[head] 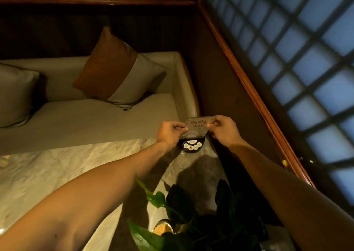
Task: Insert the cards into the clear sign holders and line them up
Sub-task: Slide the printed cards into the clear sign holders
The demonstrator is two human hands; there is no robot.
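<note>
We pinched the clear sign holder (196, 128) by both ends, left hand (170, 133) and right hand (224, 130), above the black call button (192, 145) at the table's (57, 174) far corner (card already inside, apparently), presumably steadying it for placement.

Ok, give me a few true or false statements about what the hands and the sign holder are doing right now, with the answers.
1. Both hands hold the clear sign holder. True: the left hand pinches its left edge, the right hand its right edge.
2. The holder rests flat on the sofa. False: it is held up above a round black call button.
3. A card with writing shows in the holder. True.
4. The call button sits on the marble table. True.
5. The leafy plant stands on the sofa. False: it is on the table, near the camera.
</note>
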